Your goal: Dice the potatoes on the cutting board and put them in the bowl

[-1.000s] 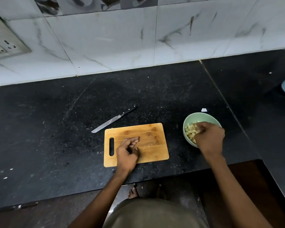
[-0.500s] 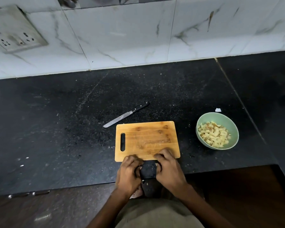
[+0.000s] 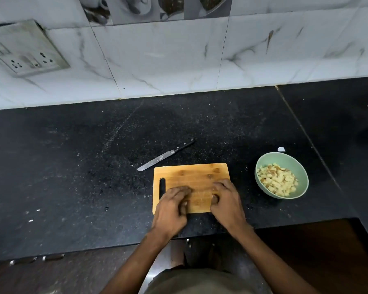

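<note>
Left hand (image 3: 172, 205) palm down on near left part of cutting board (image 3: 197, 174), fingers loosely bent, touching wood, holding nothing visible. Right hand (image 3: 226, 201) likewise on near right edge, fingers curled onto board. Diced potatoes (image 3: 277, 182) in green bowl (image 3: 300, 166), right of board. Knife (image 3: 166, 155) on counter (image 3: 72, 166) behind board.

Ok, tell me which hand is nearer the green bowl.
Right. The right hand rests on the cutting board's right end, apart from the green bowl further right. The left hand rests on the board's left part, farther away.
</note>
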